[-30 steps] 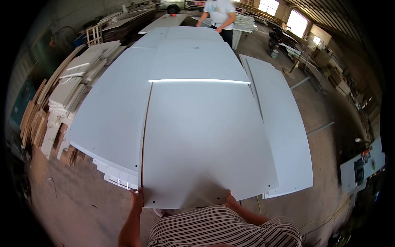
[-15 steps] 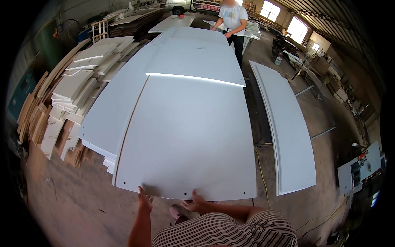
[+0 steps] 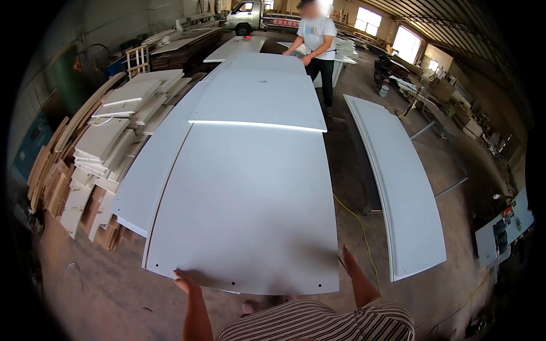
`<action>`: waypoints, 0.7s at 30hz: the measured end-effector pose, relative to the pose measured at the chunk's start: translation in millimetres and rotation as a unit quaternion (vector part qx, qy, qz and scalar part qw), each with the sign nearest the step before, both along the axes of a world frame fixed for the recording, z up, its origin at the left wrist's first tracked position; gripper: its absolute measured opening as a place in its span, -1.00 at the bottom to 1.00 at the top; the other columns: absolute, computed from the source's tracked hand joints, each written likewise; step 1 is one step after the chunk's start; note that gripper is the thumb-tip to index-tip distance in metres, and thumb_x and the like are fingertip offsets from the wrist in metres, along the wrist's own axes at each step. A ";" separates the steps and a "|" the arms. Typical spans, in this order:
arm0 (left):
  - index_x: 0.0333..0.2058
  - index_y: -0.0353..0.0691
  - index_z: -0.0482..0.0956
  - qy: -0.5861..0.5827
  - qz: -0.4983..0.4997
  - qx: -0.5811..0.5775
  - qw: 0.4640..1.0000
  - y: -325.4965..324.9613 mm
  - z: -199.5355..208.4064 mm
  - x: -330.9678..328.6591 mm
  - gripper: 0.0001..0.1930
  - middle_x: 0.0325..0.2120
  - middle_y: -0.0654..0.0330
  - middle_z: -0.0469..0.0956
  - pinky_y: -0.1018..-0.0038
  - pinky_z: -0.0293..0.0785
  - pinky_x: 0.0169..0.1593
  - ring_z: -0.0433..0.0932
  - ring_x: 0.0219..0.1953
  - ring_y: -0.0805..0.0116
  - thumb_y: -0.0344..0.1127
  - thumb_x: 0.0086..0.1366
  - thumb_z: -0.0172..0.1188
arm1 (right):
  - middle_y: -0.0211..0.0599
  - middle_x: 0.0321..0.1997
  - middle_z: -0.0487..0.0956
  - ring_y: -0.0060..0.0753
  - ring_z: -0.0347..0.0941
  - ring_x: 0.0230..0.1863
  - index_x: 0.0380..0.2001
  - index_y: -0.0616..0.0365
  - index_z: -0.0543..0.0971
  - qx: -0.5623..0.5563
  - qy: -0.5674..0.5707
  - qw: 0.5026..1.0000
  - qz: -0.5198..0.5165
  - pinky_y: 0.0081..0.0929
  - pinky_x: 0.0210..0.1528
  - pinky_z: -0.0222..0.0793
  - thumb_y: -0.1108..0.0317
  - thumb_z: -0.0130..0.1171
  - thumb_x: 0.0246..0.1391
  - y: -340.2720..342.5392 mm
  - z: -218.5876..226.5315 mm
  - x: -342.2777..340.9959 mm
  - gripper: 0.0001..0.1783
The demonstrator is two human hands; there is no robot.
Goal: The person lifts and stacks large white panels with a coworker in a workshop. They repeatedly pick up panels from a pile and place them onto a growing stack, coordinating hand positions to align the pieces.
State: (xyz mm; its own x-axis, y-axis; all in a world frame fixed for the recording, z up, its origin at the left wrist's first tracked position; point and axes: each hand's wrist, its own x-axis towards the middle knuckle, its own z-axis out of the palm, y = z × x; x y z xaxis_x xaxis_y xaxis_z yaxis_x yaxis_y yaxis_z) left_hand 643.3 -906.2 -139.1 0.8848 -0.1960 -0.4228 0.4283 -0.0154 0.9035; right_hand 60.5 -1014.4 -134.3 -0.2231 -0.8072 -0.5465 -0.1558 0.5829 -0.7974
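A large white panel (image 3: 244, 199) with several dark holes along its near edge lies in front of me on other white boards. My left hand (image 3: 186, 282) grips its near edge toward the left corner, thumb on top and the other fingers underneath. Just off the panel's right edge, close to the near right corner, is my right hand (image 3: 351, 264), its fingers stretched forward. Whether it touches that edge is hard to tell. A second white panel (image 3: 259, 102) lies across the far part of the first. At its far end a person (image 3: 318, 37) has both hands at the boards.
A long white panel (image 3: 406, 193) rests on a stand to the right, across a gap with a yellow cable (image 3: 358, 219) on the floor. Stacked white boards (image 3: 102, 139) stand at the left. A truck (image 3: 244, 20) is parked at the back.
My right hand has left the near edge and moved right, beside the panel's right edge. My left hand keeps its hold. The view has shifted, and the panels sit lower and farther left in it.
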 end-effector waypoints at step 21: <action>-0.08 -0.48 0.29 -0.066 -0.063 -0.025 0.996 -54.3 -12.2 300.2 -0.47 -0.18 -0.05 0.40 0.34 0.41 -0.20 0.43 -0.21 0.19 -0.01 0.26 -0.11 | -0.22 0.20 0.17 -0.22 0.12 0.17 0.20 0.08 0.04 -0.024 -0.465 0.885 -0.008 -0.27 0.20 0.02 -0.32 -0.46 0.06 31.1 -3.5 310.9 -0.18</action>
State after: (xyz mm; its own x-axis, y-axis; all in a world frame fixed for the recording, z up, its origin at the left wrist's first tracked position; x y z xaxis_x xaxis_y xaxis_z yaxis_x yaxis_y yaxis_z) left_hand 943.6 -960.4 -151.3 0.8990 -0.3266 -0.2918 0.3038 -0.0148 0.9526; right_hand 371.4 -983.3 -137.8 0.2934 -0.8351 -0.4653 0.5880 0.5414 -0.6010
